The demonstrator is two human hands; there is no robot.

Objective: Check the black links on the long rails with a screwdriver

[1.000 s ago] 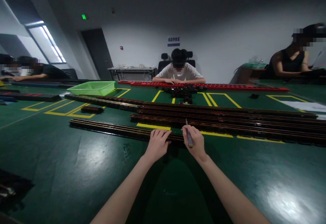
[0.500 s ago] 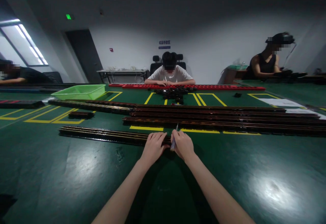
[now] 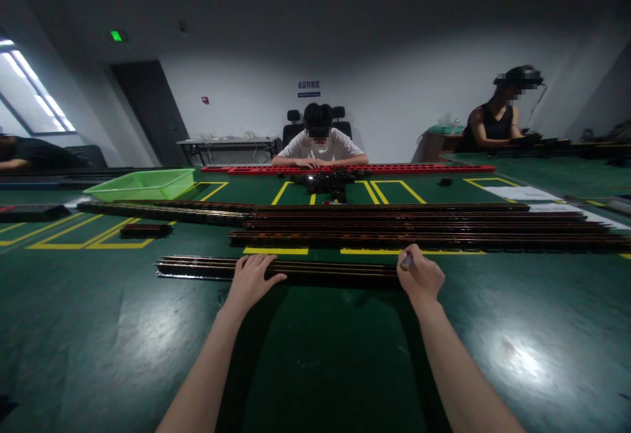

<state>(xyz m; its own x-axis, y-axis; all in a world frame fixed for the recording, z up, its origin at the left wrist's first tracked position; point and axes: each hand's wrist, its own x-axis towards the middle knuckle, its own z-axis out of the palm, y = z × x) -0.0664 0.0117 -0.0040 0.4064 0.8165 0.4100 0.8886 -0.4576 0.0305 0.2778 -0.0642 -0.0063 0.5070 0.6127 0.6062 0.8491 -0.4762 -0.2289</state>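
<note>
A long dark bundle of narrow rails (image 3: 335,271) with brassy edges lies crosswise on the green table just ahead of me. My left hand (image 3: 254,277) rests over its left-middle part, fingers laid across the top and thumb spread apart to the right. At the right end of the bundle, my right hand (image 3: 420,277) is closed round a slim pen-like tool (image 3: 406,262). Only the pale rear end of that tool shows; its tip is hidden. Whether the right fingers also touch the rails, I cannot tell.
Behind lie more long dark rails (image 3: 419,226) and a short dark piece (image 3: 145,230). Farther back are a green basket (image 3: 140,184), a heap of small black parts (image 3: 328,182) and a red slotted strip (image 3: 434,169). Several people sit around the tables.
My hands have moved apart, left hand leftward and right hand rightward with the tool. The near rail bundle has shifted right. The view has turned slightly.
</note>
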